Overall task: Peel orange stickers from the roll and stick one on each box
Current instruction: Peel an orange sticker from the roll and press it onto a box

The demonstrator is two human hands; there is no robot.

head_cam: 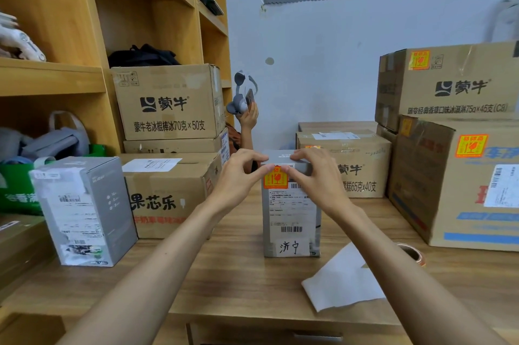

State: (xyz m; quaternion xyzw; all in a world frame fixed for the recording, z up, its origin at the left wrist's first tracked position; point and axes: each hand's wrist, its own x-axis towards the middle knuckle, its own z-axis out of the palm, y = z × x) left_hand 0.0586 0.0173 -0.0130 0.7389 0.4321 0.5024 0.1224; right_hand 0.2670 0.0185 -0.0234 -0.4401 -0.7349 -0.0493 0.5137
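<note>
L grip point(238, 179) & R grip point(317, 180) bare; forearms point(168, 246) bare, slim.

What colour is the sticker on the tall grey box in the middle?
The sticker is orange and yellow; head view.

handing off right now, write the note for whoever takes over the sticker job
Left hand: thumb on top, forefinger on front of tall grey box, pressing square orange sticker at its upper front edge.
Right hand: grips the same top edge, thumb by the sticker.
Brown sticker roll: on wooden table behind right forearm, beside white backing paper.
Done: upper right brown carton and lower right brown carton show stickers.
To do: short grey box and left brown carton stack show none here.
</note>
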